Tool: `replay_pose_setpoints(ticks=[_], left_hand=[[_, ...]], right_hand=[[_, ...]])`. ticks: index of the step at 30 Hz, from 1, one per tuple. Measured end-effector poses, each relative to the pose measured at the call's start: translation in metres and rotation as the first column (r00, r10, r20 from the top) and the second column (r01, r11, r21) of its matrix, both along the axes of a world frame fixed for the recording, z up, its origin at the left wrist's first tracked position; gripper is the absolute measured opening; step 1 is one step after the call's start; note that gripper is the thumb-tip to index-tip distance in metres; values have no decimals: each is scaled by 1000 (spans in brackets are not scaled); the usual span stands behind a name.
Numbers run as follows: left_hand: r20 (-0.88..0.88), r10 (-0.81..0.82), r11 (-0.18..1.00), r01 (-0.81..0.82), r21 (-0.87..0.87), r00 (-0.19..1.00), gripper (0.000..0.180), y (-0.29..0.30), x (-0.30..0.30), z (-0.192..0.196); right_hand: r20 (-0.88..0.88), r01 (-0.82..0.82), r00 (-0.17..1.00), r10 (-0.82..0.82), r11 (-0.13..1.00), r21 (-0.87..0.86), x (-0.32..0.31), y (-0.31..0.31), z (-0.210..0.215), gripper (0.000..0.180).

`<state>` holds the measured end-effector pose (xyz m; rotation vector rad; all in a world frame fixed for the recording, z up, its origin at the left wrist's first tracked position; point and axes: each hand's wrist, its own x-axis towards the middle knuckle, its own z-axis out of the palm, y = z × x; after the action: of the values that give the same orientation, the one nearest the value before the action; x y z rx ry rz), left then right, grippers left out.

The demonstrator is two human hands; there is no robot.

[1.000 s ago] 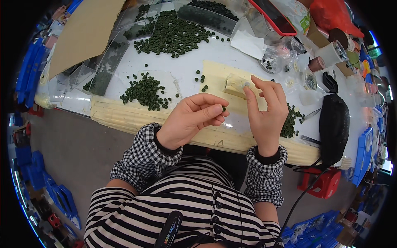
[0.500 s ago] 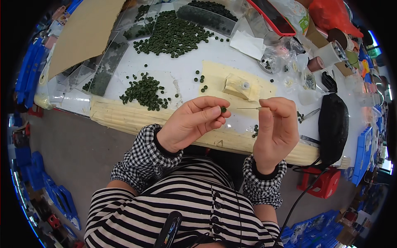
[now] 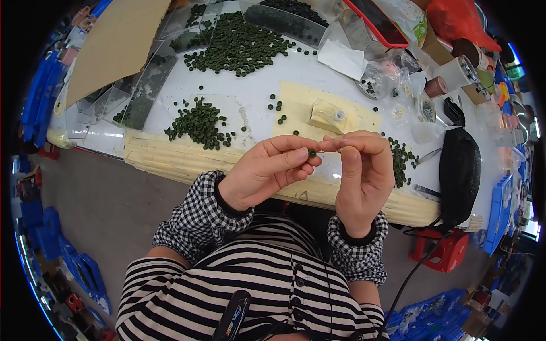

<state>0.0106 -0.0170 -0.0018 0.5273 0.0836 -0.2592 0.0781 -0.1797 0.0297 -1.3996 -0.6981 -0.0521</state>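
My left hand is closed, pinching a small dark green bead between thumb and fingertips. Opposite it, my right hand grips a thin needle between thumb and index finger. The needle's tip meets the bead; whether it has entered the hole cannot be made out. Just beyond my hands stands a small block wrapped in cream tape, with a clear round piece on top. A loose pile of green beads lies to the left, and another pile sits beside my right hand.
A large heap of green beads covers the far table between clear trays. Cardboard leans at far left. On the right are a red-cased phone, thread spools, tweezers and a black pouch.
My right hand has moved left, bringing the needle up to the bead and uncovering the bead pile on the right. My left hand has barely moved.
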Motion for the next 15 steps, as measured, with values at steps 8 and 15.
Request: replay_pose_setpoints(ticks=[8, 15], left_hand=[[-11, -5, 1000, 4, -7, 1000, 26, 1, 0, -1], [-21, 17, 999, -17, 29, 1000, 26, -1, 0, 3]], right_hand=[[36, 11, 999, -10, 1000, -22, 0, 1, 0, 8], [2, 16, 1000, -16, 1000, 3, 0, 1, 1, 8]])
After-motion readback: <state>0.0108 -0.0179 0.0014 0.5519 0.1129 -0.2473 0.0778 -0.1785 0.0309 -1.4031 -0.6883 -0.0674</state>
